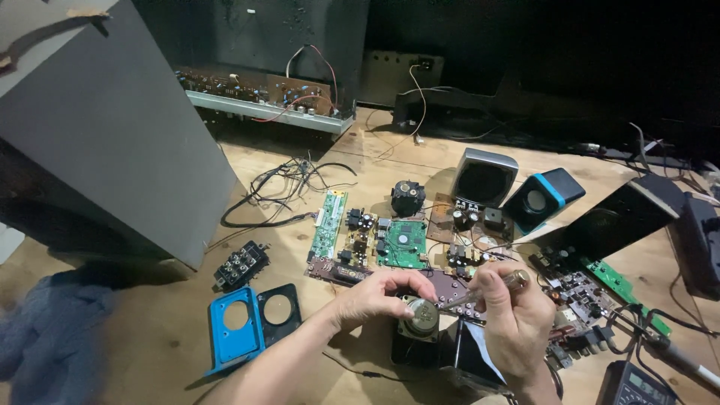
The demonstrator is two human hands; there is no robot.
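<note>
My left hand [373,296] grips the top of a small round metal speaker driver [421,318] that rests on a dark box near the table's front. My right hand [512,315] holds a slim tool with a clear handle [504,284], its tip pointing left onto the driver's metal back. Just beyond my hands lie a green circuit board [402,244] and a long brown circuit board [339,271].
A blue and a black speaker faceplate [234,324] lie at the front left. A large grey panel [105,127] leans at the left. Two small speakers [486,177] [541,196], tangled wires [289,184], more boards at the right [600,289] and a multimeter [634,384] crowd the wooden table.
</note>
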